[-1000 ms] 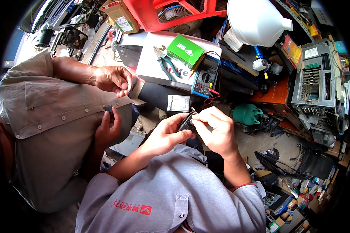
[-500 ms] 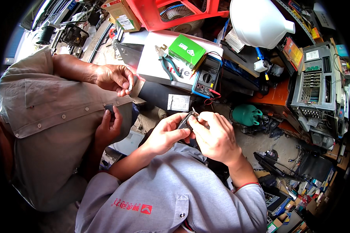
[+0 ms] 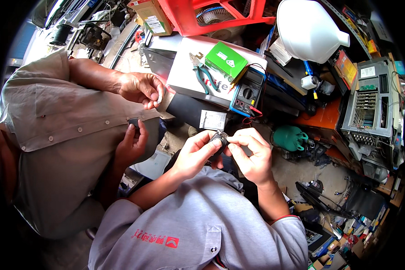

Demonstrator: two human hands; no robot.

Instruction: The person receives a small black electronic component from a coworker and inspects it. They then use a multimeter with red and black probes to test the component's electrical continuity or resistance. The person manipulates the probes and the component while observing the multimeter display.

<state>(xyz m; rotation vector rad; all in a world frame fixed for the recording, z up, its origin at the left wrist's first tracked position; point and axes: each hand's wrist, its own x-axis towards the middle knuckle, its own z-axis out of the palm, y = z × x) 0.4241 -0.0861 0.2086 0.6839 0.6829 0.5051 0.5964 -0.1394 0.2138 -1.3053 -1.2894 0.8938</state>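
A small black part with a round metal rim [image 3: 219, 138] sits between both my hands at the centre of the view. My left hand [image 3: 194, 153] grips it from the left with thumb and fingers. My right hand [image 3: 251, 155] pinches its right side with fingertips. Both hands are raised in front of my grey shirt. What lies under the part is hidden by my fingers.
Another person in a tan shirt stands at left; one hand [image 3: 141, 87] rests on a black cylinder [image 3: 186, 109], the other [image 3: 131, 143] holds a small dark piece. A blue multimeter [image 3: 247, 91], green box [image 3: 226, 59], pliers [image 3: 202, 76], white jug [image 3: 308, 28] and teal canister [image 3: 290, 137] crowd the bench.
My hands have turned the small black part, which now shows its round rim. My right fingers have shifted onto its right edge. The other person's hands have stayed in place.
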